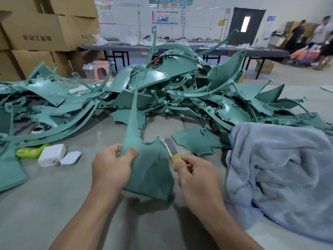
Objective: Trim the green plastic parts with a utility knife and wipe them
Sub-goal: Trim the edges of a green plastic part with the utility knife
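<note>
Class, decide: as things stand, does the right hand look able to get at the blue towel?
Probably yes: the blue towel lies just beside the right hand with nothing between, though that hand pinches the utility knife.

Workshop interior. A white wall [288, 8] hung with printed posters [170, 14] closes the far side, broken at the right by a dark door [239, 33] with a narrow bright pane. Before the wall runs a long grey table [126, 48] on black legs, with a pink stool [100, 70] near its left end. Stacked cardboard boxes [36, 31] fill the left corner, and two blurred people [323, 37] stand on the pale floor [292, 78] at far right.
</note>
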A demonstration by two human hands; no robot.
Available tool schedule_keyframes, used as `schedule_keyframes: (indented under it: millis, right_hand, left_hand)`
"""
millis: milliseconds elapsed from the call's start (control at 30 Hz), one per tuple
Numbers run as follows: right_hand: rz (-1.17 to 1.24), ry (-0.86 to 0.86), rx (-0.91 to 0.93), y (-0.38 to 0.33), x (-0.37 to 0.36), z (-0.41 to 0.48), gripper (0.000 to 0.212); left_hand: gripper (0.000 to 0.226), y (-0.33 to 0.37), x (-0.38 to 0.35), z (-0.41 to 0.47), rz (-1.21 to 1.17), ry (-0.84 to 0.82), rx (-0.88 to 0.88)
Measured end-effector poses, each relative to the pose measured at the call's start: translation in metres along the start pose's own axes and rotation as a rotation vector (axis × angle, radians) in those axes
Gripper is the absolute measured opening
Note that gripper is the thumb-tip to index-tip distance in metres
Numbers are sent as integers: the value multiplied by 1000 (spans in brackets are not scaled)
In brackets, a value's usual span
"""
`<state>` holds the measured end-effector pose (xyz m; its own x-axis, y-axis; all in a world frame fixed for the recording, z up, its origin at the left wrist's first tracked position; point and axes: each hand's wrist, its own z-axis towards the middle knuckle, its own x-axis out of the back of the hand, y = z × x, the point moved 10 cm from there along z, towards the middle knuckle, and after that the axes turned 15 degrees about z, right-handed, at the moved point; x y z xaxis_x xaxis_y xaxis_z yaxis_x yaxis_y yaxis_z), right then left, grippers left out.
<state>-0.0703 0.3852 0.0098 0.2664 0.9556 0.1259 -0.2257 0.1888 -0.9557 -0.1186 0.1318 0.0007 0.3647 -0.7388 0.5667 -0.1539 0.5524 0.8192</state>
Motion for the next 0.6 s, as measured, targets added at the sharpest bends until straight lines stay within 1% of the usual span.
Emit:
schedule_keyframes:
  millis: [67, 133, 200, 233, 267, 333, 400, 433, 533, 567, 600]
  right_hand:
    - [-82, 8, -24, 4, -1, 2, 38]
    - [-127, 73, -22, 6, 9, 5, 43]
    - [-11, 90, -25, 8, 11, 7, 35]
    - [49, 62, -34, 9, 6, 7, 32]
    - [61, 21, -38, 9, -1, 6, 31]
    - [-56, -27, -37, 8, -8, 5, 35]
    - [-167, 32, -29, 7, 1, 7, 40]
    - [-158, 59, -24, 8, 7, 7, 40]
    - [105, 20, -57, 10, 4, 6, 29]
    - [132, -7, -74, 11, 1, 6, 29]
    - [78, -25, -84, 13, 0, 8, 32]
  left_hand:
    - [14, -2, 2, -1, -2, 17, 4]
    - [23, -2, 2, -2, -14, 19, 17]
    - [21, 0, 4, -2, -14, 31, 17]
    - [18, 0, 5, -4, -8, 38, 12]
    - [15, 2, 5, -5, -4, 42, 6]
    - [11, 1, 6, -5, -1, 56, 1]
    - [10, 0, 7, -5, -6, 55, 4]
    - [9, 1, 6, -5, -14, 49, 4]
    - [3, 4, 6, -7, -41, 35, 4]
    - [4, 3, 5, -7, -52, 34, 8]
    - [10, 3, 5, -7, -66, 31, 14]
